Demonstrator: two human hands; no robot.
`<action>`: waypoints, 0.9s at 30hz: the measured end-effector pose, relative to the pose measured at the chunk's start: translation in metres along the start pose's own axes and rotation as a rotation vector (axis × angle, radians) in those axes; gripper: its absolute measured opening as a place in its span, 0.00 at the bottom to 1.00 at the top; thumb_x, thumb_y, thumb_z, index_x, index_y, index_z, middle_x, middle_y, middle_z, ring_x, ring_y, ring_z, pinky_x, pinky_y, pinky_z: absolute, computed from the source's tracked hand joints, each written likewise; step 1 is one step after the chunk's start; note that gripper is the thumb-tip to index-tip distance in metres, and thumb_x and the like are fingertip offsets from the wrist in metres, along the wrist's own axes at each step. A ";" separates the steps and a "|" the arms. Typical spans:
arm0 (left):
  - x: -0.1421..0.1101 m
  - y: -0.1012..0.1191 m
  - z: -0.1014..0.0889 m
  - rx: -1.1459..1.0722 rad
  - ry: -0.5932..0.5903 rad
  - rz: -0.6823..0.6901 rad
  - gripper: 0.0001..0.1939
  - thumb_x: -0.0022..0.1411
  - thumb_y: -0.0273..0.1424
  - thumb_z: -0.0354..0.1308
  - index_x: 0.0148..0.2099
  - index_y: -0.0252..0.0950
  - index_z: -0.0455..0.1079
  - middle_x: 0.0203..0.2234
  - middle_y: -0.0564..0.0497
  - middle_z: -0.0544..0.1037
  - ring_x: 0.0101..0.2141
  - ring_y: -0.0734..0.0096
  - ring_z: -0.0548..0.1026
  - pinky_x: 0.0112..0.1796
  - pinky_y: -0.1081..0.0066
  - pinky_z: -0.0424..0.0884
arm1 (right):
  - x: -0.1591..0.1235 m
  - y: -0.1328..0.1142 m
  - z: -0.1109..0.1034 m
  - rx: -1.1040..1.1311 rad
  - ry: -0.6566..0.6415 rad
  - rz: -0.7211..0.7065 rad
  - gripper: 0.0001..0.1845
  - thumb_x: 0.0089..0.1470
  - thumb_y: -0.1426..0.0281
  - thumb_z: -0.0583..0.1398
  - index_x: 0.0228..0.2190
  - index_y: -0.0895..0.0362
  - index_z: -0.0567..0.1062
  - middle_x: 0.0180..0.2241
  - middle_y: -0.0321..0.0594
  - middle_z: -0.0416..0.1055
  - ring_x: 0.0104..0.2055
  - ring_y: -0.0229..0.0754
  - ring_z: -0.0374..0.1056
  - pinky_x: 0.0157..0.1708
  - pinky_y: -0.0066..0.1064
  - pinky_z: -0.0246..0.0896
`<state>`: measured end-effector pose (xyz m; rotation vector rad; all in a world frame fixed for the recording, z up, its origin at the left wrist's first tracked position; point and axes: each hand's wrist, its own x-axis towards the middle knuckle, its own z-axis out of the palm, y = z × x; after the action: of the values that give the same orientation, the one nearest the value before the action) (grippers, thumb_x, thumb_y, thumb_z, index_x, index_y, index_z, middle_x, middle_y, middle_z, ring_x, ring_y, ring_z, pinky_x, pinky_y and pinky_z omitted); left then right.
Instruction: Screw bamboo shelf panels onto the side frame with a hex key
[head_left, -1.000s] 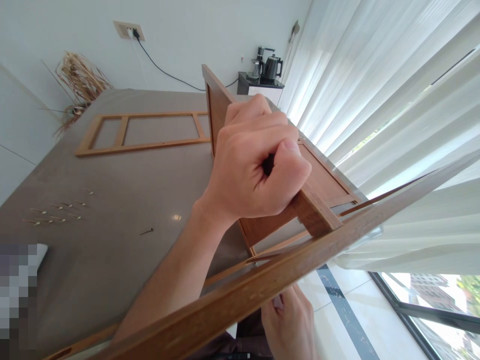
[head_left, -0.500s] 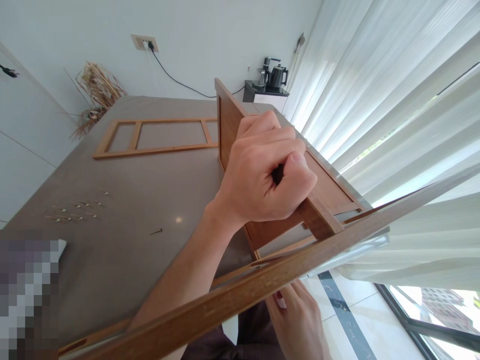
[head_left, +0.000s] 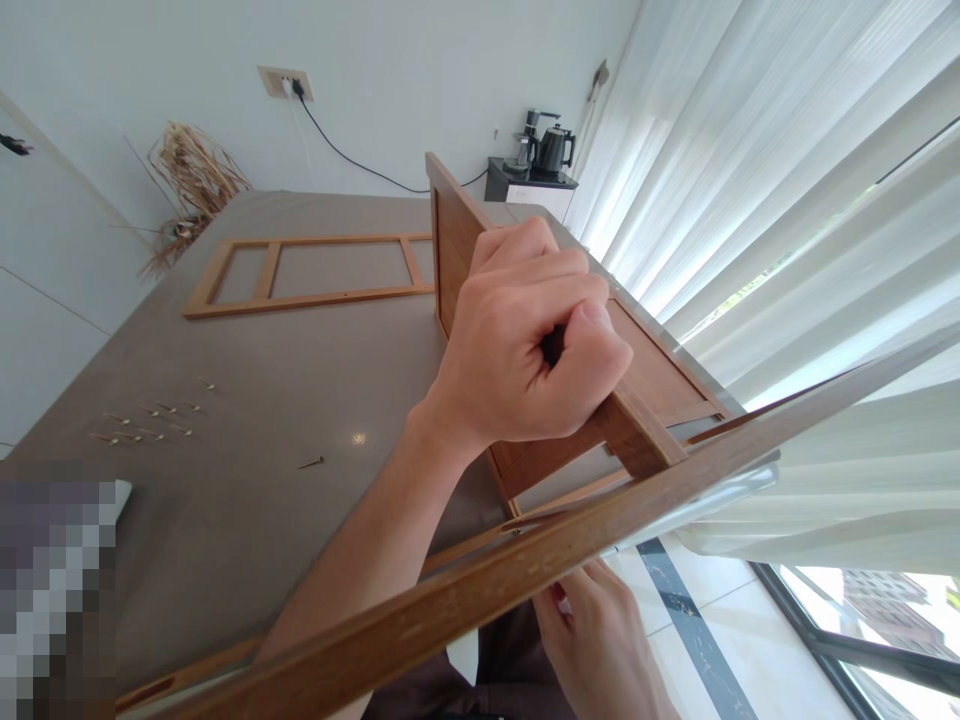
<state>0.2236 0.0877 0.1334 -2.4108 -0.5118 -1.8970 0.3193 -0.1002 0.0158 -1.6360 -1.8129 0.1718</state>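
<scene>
My left hand is closed over the top edge of an upright wooden panel, its fingers wrapped round the far side. The panel's near end meets a long wooden frame that slants across the foreground at the table's near side. Below that frame, on its near face, my right hand is closed with thumb and fingers curled together. The frame's edge hides its fingertips, so what they pinch cannot be made out. Left of the panel, a single screw lies on the table.
Several more screws lie in a group on the grey table. A flat wooden frame rests farther back. Another wooden panel lies right of my left hand. Behind are a kettle, dried stalks and curtains.
My right hand has turned slightly, its wrist swinging a little to the right. The left hand keeps its grip on the panel, and the view has shifted slightly.
</scene>
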 end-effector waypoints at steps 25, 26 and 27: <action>0.001 -0.004 0.002 -0.156 0.073 0.012 0.17 0.59 0.28 0.43 0.19 0.38 0.46 0.12 0.53 0.56 0.19 0.69 0.54 0.29 0.56 0.55 | -0.012 0.007 0.014 0.793 -0.218 0.864 0.27 0.59 0.47 0.56 0.28 0.59 0.74 0.23 0.39 0.75 0.17 0.33 0.61 0.19 0.25 0.51; 0.001 -0.004 0.002 -0.159 0.073 0.013 0.17 0.59 0.28 0.43 0.19 0.38 0.46 0.12 0.53 0.56 0.19 0.69 0.54 0.29 0.56 0.55 | -0.012 0.006 0.013 0.748 -0.214 0.833 0.27 0.60 0.48 0.55 0.26 0.58 0.74 0.22 0.38 0.73 0.18 0.34 0.61 0.19 0.25 0.52; 0.001 -0.004 0.002 -0.162 0.074 0.004 0.17 0.59 0.29 0.44 0.19 0.38 0.46 0.12 0.53 0.56 0.19 0.70 0.54 0.29 0.56 0.55 | -0.013 0.006 0.012 0.682 -0.210 0.791 0.27 0.61 0.49 0.54 0.25 0.58 0.74 0.21 0.37 0.72 0.19 0.34 0.60 0.20 0.25 0.52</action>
<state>0.2245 0.0923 0.1331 -2.4214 -0.3624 -2.0928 0.3177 -0.1073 -0.0017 -1.7358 -0.9492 1.1982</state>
